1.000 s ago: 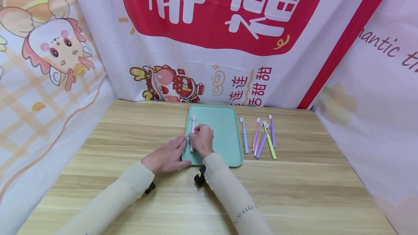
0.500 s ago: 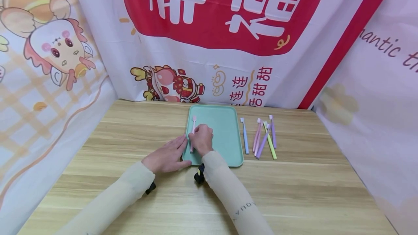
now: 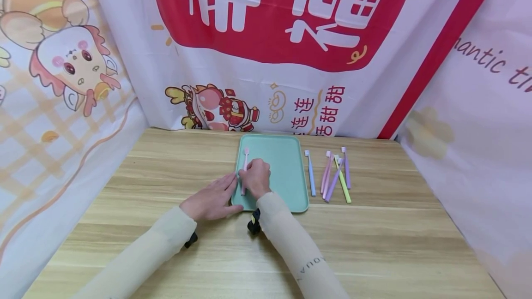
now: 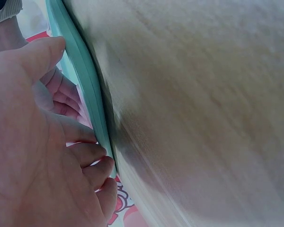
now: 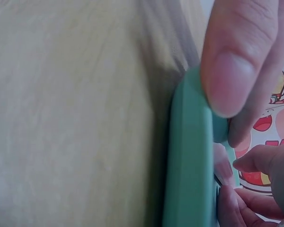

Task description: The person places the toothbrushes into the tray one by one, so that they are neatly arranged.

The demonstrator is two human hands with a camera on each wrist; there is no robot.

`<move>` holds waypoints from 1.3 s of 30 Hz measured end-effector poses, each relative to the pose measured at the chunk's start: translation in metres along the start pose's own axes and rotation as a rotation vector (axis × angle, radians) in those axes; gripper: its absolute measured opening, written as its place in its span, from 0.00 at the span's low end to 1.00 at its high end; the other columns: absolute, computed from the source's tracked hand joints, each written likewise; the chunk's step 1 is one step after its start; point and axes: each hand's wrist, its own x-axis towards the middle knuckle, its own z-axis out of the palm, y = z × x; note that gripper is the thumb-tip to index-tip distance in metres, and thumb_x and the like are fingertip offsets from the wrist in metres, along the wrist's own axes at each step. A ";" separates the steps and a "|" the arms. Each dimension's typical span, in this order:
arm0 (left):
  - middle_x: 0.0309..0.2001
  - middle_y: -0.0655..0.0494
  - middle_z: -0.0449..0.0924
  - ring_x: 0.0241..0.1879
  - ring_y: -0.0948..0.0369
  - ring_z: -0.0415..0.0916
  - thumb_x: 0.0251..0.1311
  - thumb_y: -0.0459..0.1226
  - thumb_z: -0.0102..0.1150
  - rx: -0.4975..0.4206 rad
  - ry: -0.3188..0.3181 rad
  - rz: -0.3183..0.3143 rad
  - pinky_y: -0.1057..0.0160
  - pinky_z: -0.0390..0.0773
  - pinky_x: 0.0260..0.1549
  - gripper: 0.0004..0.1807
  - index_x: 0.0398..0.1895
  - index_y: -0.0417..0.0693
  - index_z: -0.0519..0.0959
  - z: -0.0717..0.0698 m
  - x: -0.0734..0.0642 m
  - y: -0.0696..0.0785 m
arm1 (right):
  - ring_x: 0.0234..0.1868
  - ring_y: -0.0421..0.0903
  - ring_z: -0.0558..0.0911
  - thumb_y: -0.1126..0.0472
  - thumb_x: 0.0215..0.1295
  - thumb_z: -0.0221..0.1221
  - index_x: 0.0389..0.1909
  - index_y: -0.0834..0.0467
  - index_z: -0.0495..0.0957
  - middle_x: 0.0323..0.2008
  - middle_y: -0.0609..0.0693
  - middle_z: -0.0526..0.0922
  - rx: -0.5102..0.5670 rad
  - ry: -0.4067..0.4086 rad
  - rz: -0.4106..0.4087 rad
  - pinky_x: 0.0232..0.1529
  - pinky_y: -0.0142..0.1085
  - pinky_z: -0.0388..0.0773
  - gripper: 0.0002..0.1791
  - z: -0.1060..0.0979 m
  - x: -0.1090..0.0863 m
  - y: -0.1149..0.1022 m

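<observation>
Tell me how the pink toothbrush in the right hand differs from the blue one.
The pink toothbrush is gripped by the right hand; the blue toothbrush is untouched. The pink one is over the tray; the blue one lies on the table beside it. The hand hides part of the pink one; the blue one shows whole. Both heads point toward the table's far edge.

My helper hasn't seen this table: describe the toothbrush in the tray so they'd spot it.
On the wooden table, find the mint-green tray. Along its left side is a pale pink toothbrush, lengthwise. It's the only brush visible in the tray; the other toothbrushes lie outside, to the right.
</observation>
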 end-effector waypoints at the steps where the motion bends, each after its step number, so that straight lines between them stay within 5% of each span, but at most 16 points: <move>1: 0.86 0.37 0.43 0.86 0.42 0.44 0.77 0.59 0.51 -0.001 -0.001 -0.004 0.42 0.52 0.84 0.50 0.84 0.32 0.48 0.000 0.000 0.000 | 0.27 0.42 0.83 0.59 0.64 0.72 0.32 0.59 0.87 0.28 0.49 0.86 0.000 -0.001 -0.002 0.25 0.29 0.81 0.07 -0.001 0.000 0.000; 10: 0.86 0.37 0.43 0.86 0.41 0.44 0.77 0.60 0.51 0.000 -0.004 -0.010 0.41 0.53 0.84 0.50 0.84 0.32 0.49 0.002 -0.001 -0.004 | 0.40 0.45 0.88 0.57 0.66 0.72 0.52 0.63 0.88 0.45 0.55 0.91 -0.034 -0.010 -0.098 0.41 0.36 0.88 0.18 -0.022 -0.003 0.002; 16: 0.87 0.40 0.42 0.86 0.44 0.43 0.75 0.62 0.52 -0.005 -0.017 -0.040 0.42 0.53 0.84 0.52 0.84 0.34 0.49 0.003 -0.001 -0.006 | 0.38 0.45 0.84 0.59 0.65 0.72 0.51 0.64 0.88 0.42 0.55 0.90 -0.053 -0.004 -0.195 0.43 0.39 0.87 0.18 -0.048 -0.002 0.009; 25: 0.87 0.39 0.42 0.86 0.43 0.43 0.75 0.62 0.52 -0.019 -0.011 -0.041 0.41 0.52 0.84 0.52 0.84 0.35 0.49 0.002 -0.001 -0.007 | 0.49 0.49 0.89 0.61 0.64 0.71 0.54 0.61 0.87 0.48 0.57 0.91 -0.072 -0.007 -0.269 0.54 0.41 0.88 0.18 -0.090 -0.001 0.025; 39: 0.87 0.39 0.41 0.86 0.43 0.42 0.76 0.62 0.50 -0.007 -0.017 -0.024 0.43 0.51 0.84 0.51 0.84 0.34 0.49 0.003 0.000 -0.003 | 0.54 0.53 0.89 0.60 0.65 0.71 0.59 0.62 0.84 0.53 0.59 0.90 -0.151 -0.004 -0.309 0.58 0.46 0.88 0.23 -0.158 -0.001 0.054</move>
